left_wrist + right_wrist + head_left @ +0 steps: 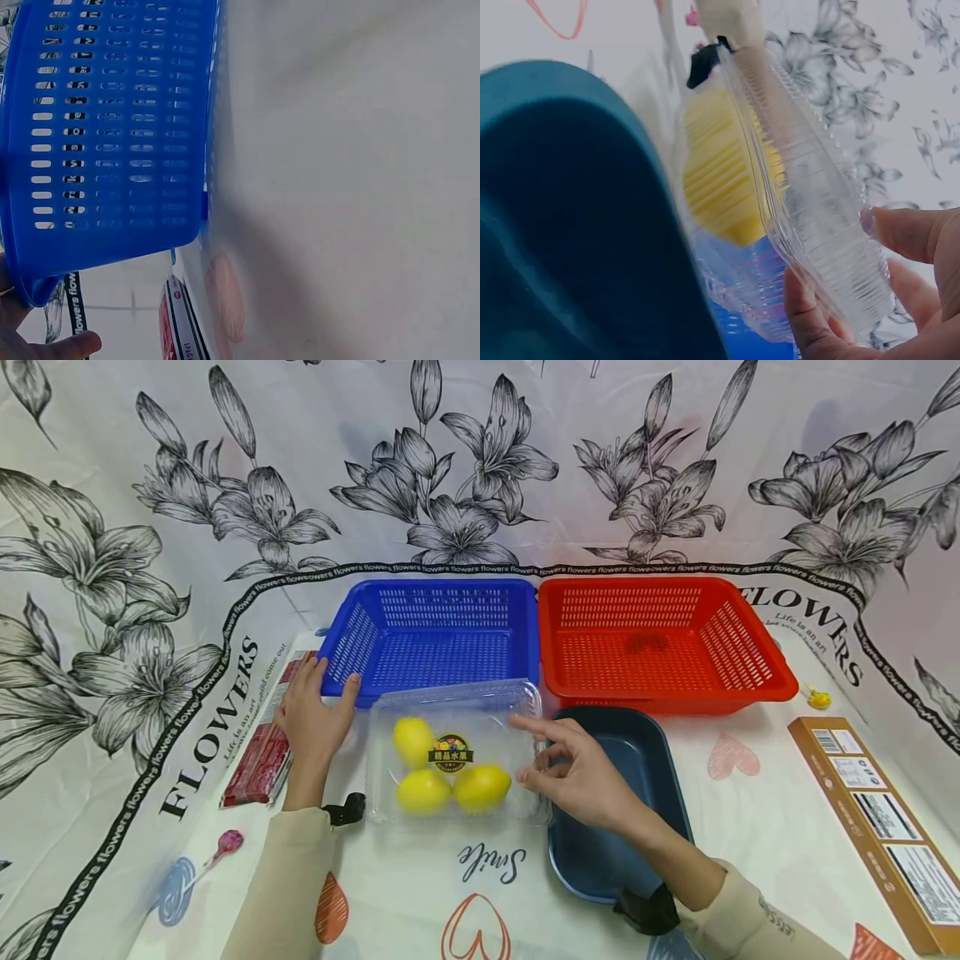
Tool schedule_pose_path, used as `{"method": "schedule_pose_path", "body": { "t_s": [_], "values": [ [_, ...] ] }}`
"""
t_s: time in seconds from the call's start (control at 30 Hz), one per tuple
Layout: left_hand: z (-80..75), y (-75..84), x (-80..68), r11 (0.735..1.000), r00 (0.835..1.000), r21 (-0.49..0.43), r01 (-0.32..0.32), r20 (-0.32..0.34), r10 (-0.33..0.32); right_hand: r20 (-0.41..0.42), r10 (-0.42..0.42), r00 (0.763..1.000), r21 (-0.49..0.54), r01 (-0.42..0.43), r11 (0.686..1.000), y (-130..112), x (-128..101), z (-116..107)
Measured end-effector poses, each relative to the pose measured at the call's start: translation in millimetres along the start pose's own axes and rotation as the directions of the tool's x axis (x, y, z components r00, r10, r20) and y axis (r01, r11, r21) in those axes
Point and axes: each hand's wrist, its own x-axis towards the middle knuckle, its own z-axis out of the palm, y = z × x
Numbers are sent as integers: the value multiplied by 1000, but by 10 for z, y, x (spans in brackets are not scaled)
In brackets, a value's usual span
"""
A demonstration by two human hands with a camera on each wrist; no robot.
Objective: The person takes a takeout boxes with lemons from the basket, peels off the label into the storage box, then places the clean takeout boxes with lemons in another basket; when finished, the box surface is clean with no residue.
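A clear plastic fruit box (487, 702) with a round label lies in front of the baskets. Three yellow lemons (482, 788) show through its lid. My right hand (581, 772) is at the box's right edge. In the right wrist view the thumb lies on the clear lid (817, 217) and fingers (802, 300) come round its rim, pinching it. My left hand (315, 714) is at the near left corner of the blue basket (525, 635), fingers spread and nothing held. Whether it touches the rim, I cannot tell.
A dark blue tray (622, 860) stands beside the box, under my right forearm. The red basket (667, 702) adjoins the blue one. A red packet (258, 768) and a lollipop (229, 841) lie left; a brown carton (873, 827) and a yellow lollipop (818, 699) lie right.
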Motion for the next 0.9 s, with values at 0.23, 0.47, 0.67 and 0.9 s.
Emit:
{"method": "schedule_pose_path", "body": {
  "t_s": [0.23, 0.47, 0.67, 0.9],
  "values": [
    [-29, -53, 10, 1000, 1000, 11, 3, 30, -3, 25, 81, 996, -29, -80, 996, 54, 8, 87],
    [-64, -47, 7, 1000, 999, 0, -14, 43, 14, 22, 167, 986, -125, -163, 979, 42, 76, 123],
    [-84, -63, 17, 1000, 998, -9, -24, 57, 25, 69, 178, 982, -199, -161, 967, 53, 150, 124],
    [-76, -87, 26, 999, 996, -19, -39, 74, 41, 114, 189, 975, -254, -156, 955, 107, 209, 99]
  ]
}}
